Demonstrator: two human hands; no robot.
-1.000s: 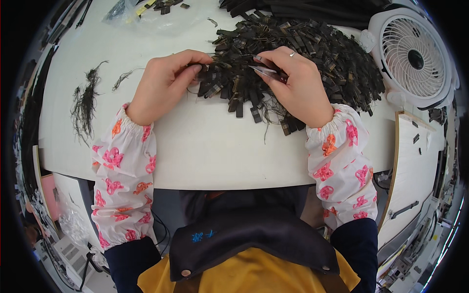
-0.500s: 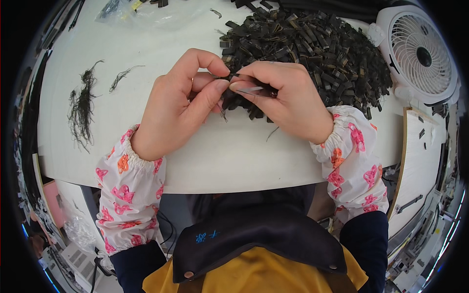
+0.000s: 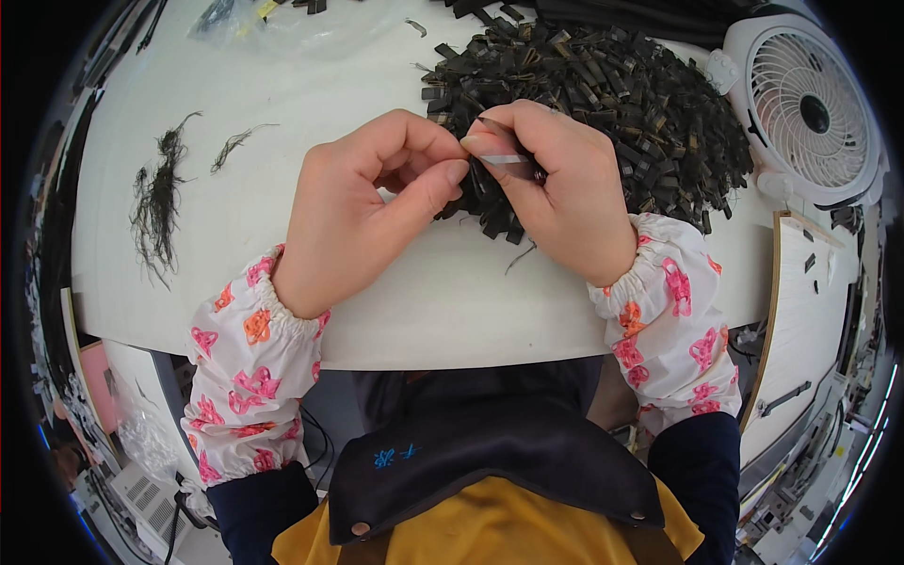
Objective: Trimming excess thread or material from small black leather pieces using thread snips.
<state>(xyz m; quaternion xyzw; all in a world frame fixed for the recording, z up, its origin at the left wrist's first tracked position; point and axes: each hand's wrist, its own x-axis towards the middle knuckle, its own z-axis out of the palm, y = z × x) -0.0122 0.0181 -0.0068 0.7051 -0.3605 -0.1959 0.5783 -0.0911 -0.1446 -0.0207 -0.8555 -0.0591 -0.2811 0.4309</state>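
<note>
Over the near left edge of a heap of short black fabric tabs (image 3: 650, 122), my two hands meet at the fingertips. My left hand (image 3: 363, 202) is closed in a pinch, with a black fabric tab mostly hidden by its fingers. Held in my closed right hand (image 3: 565, 188) is a small metal tool (image 3: 510, 163) that looks like thread snips; one flat, shiny blade shows along the thumb and the rest is covered. The right fingertips touch or nearly touch the left ones. A loose dark thread (image 3: 520, 257) lies on the white table (image 3: 443, 320) below the hands.
A tangle of black threads (image 3: 160, 202) lies at the left, beside a smaller wisp (image 3: 235, 146). Clear plastic (image 3: 226, 21) is at the far left. A white fan (image 3: 812, 113) stands right of the heap, and a pale board (image 3: 800, 320) is at the right edge.
My hands have shifted slightly right. The left fingers have curled in, covering the black tab that showed between the fingertips, and the right hand has turned the metal tool.
</note>
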